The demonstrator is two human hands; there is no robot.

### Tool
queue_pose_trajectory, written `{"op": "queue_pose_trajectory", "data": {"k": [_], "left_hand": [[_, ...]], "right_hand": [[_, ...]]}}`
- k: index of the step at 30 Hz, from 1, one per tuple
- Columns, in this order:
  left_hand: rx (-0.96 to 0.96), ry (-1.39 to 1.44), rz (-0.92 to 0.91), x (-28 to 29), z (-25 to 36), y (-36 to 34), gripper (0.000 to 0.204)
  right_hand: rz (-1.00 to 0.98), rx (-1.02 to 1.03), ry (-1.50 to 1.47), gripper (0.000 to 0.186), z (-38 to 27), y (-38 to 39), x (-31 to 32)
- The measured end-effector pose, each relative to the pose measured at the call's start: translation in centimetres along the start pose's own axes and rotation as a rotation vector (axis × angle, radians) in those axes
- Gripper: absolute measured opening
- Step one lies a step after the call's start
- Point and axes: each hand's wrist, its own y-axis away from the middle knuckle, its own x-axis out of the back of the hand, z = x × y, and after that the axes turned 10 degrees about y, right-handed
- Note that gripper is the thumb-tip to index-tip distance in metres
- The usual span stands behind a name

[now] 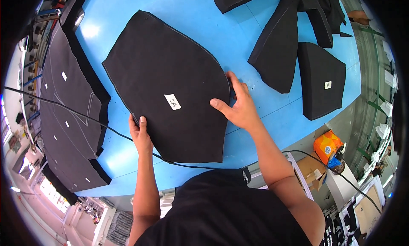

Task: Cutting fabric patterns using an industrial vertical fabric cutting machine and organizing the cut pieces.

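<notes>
A large black cut fabric panel, apparently the top of a stack, lies in front of me with a small white paper label on it. Its lower left edge is pinched by my left hand, thumb on top and fingers at the side, partly hidden. My right hand is open at the right edge. Its thumb reaches over the panel and its fingers lie along the side, spread away from the thumb.
Blue table underneath. Thick black fabric stacks with chalk lines stand left; smaller black stacks lie right. A black cable crosses near me. An orange bag and cardboard box sit off the table's right. Another person's hand shows far right.
</notes>
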Motion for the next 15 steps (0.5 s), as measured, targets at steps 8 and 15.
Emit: {"op": "queue_pose_trajectory", "data": {"k": [8, 15], "left_hand": [[-0.014, 0.004, 0.013, 0.3, -0.3, -0.1, 0.06], [-0.039, 0.035, -0.014, 0.5, -0.4, -0.4, 0.053]], "right_hand": [[-0.119, -0.237, 0.01, 0.098, 0.6, -0.4, 1.5], [-0.069, -0.214, -0.006, 0.096, 1.3, 1.0, 1.3]]}}
